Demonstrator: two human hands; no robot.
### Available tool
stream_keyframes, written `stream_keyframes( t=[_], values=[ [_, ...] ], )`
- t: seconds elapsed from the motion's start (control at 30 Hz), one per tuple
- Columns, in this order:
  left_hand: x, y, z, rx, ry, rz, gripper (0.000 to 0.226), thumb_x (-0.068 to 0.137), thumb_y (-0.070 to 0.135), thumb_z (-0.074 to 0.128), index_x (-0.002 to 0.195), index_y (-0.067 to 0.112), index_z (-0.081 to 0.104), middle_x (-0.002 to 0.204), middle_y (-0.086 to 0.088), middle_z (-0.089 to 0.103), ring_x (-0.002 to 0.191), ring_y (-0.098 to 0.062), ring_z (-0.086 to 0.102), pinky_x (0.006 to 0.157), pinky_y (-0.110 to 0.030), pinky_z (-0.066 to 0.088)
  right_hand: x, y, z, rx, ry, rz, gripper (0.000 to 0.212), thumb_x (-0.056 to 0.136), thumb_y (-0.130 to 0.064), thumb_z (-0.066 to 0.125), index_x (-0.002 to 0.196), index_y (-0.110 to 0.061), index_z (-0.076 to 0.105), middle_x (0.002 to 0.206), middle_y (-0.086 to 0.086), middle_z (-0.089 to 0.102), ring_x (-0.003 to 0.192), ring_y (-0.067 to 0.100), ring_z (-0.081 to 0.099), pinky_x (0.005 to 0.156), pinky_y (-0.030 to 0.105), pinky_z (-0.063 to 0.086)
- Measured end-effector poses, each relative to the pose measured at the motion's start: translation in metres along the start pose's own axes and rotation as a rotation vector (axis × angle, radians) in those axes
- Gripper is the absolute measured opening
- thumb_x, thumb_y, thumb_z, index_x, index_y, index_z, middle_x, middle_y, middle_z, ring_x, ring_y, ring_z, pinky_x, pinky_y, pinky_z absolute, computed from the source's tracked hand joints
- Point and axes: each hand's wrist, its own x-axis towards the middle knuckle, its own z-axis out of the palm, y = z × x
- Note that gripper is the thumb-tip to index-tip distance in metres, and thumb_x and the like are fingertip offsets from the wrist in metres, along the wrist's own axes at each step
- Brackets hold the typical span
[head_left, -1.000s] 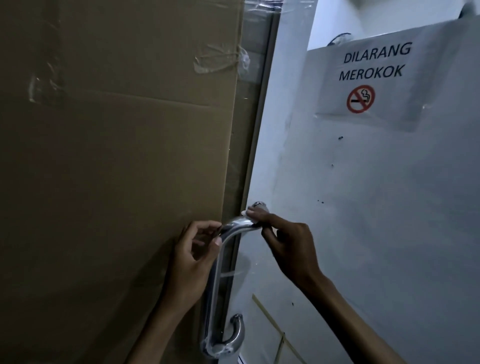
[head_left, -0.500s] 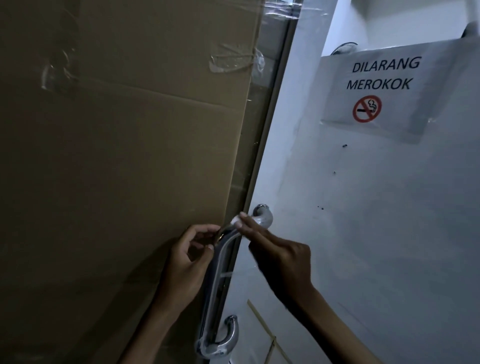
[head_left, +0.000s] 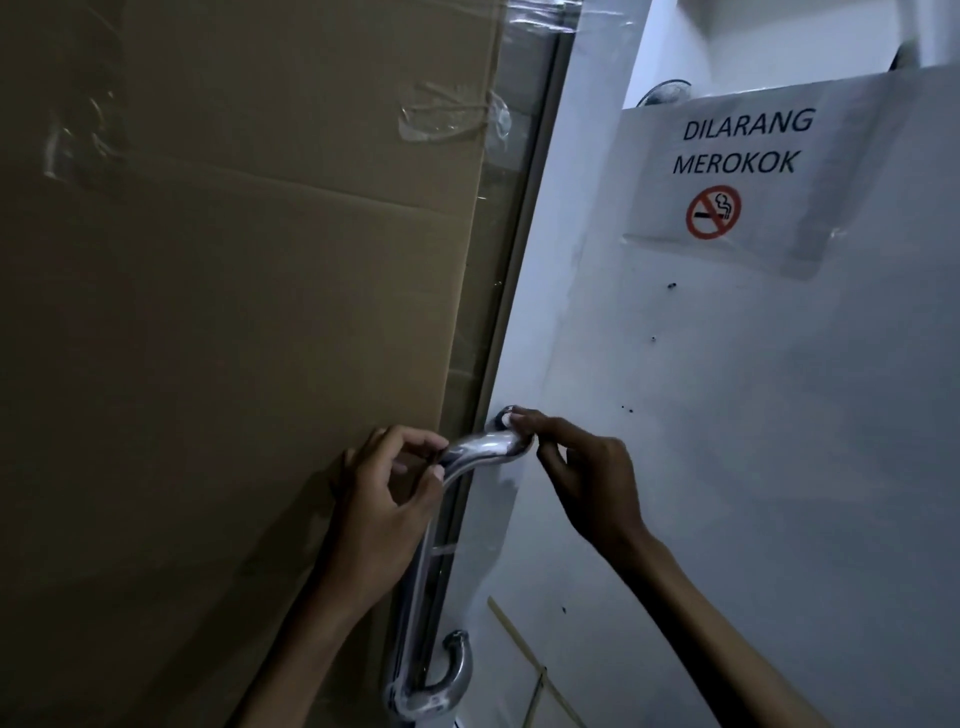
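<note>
Both hands are on the chrome door handle (head_left: 480, 448) — the left hand (head_left: 379, 514) curls in, thumb and forefinger pinching the upper bend, and the long bar runs down below those fingers. The right hand (head_left: 592, 483) pinches the handle's top end with its fingertips (head_left: 519, 415), right at the mount. Left of the left fingers hangs a cardboard sheet (head_left: 234, 312). Above the right fingers, well apart, is a no-smoking sign (head_left: 727, 171) on the white panel (head_left: 753, 493).
</note>
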Motion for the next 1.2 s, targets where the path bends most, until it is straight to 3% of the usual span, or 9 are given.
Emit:
stream_keyframes(
  t=[0.07, 0.17, 0.3, 0.37, 0.53, 0.67, 0.77, 0.9, 1.2],
  values=[
    [-0.001, -0.001, 0.0, 0.011, 0.0, 0.003, 0.022, 0.093, 0.022, 0.068, 0.103, 0.042, 0.065, 0.107, 0.021, 0.063, 0.111, -0.014, 0.053, 0.089, -0.038, 0.049, 0.002, 0.002, 0.0, 0.044, -0.011, 0.03, 0.033, 0.1, -0.043, 0.05, 0.126, -0.049, 0.07, 0.123, -0.025, 0.072, 0.068, 0.021, 0.075, 0.056, 0.04, 0.059],
    [-0.001, 0.0, 0.001, -0.026, -0.011, -0.006, 0.021, 0.095, 0.024, 0.067, 0.103, 0.043, 0.064, 0.108, 0.019, 0.063, 0.111, -0.016, 0.055, 0.091, -0.043, 0.052, 0.0, -0.006, -0.002, 0.134, -0.004, -0.023, 0.033, 0.099, -0.032, 0.053, 0.123, -0.032, 0.076, 0.128, -0.021, 0.071, 0.089, -0.001, 0.074, 0.059, 0.018, 0.055],
    [0.002, 0.001, 0.0, -0.031, -0.002, 0.013, 0.018, 0.086, 0.033, 0.063, 0.102, 0.041, 0.065, 0.106, 0.018, 0.065, 0.108, -0.02, 0.057, 0.091, -0.048, 0.052, 0.005, -0.006, -0.004, 0.122, -0.008, 0.042, 0.034, 0.1, -0.032, 0.053, 0.123, -0.041, 0.074, 0.129, -0.027, 0.068, 0.088, 0.033, 0.077, 0.047, 0.038, 0.056],
    [0.003, 0.001, -0.002, -0.011, -0.015, 0.004, 0.017, 0.089, 0.031, 0.066, 0.102, 0.043, 0.065, 0.105, 0.021, 0.063, 0.109, -0.017, 0.054, 0.093, -0.048, 0.051, 0.002, -0.009, -0.006, 0.167, -0.006, 0.049, 0.033, 0.099, -0.02, 0.057, 0.123, -0.033, 0.077, 0.129, -0.023, 0.07, 0.094, 0.019, 0.078, 0.05, 0.028, 0.056],
    [0.009, 0.005, -0.004, 0.031, -0.037, 0.014, 0.018, 0.087, 0.032, 0.064, 0.102, 0.043, 0.064, 0.105, 0.026, 0.061, 0.11, -0.015, 0.052, 0.098, -0.05, 0.048, 0.003, -0.01, -0.011, 0.252, -0.023, 0.223, 0.038, 0.102, -0.006, 0.057, 0.118, -0.033, 0.079, 0.12, -0.02, 0.075, 0.052, 0.016, 0.065, 0.04, 0.026, 0.047],
    [0.02, 0.022, -0.003, 0.043, -0.073, 0.034, 0.021, 0.084, 0.043, 0.061, 0.105, 0.047, 0.064, 0.108, 0.028, 0.061, 0.113, -0.016, 0.054, 0.099, -0.051, 0.05, 0.009, -0.02, -0.021, 0.419, 0.027, 0.412, 0.032, 0.104, -0.006, 0.056, 0.113, -0.026, 0.08, 0.096, -0.007, 0.078, 0.044, 0.024, 0.06, 0.043, 0.026, 0.049],
    [0.037, 0.033, 0.001, 0.021, -0.12, 0.072, 0.026, 0.086, 0.048, 0.064, 0.113, 0.046, 0.067, 0.112, 0.024, 0.066, 0.113, -0.015, 0.06, 0.097, -0.047, 0.054, 0.011, -0.037, -0.028, 0.556, 0.004, 0.443, 0.021, 0.105, -0.011, 0.059, 0.114, -0.02, 0.075, 0.078, -0.004, 0.073, 0.05, 0.027, 0.06, 0.05, 0.031, 0.056],
    [0.053, 0.047, 0.009, -0.042, -0.28, 0.088, 0.025, 0.097, 0.028, 0.072, 0.122, 0.033, 0.069, 0.111, 0.016, 0.073, 0.105, 0.0, 0.068, 0.093, -0.032, 0.058, 0.017, -0.055, -0.031, 0.737, -0.091, 0.5, 0.015, 0.105, -0.012, 0.059, 0.114, -0.009, 0.071, 0.101, 0.014, 0.075, 0.08, 0.028, 0.075, 0.064, 0.035, 0.06],
    [0.07, 0.044, 0.015, 0.061, -0.102, -0.037, 0.009, 0.091, 0.011, 0.074, 0.09, 0.019, 0.079, 0.078, 0.0, 0.076, 0.074, -0.017, 0.073, 0.072, -0.037, 0.062, 0.014, -0.057, -0.038, 0.634, -0.091, 0.562, 0.018, 0.107, -0.018, 0.056, 0.121, -0.017, 0.068, 0.105, 0.002, 0.08, 0.084, 0.017, 0.075, 0.065, 0.033, 0.061]
  ],
)
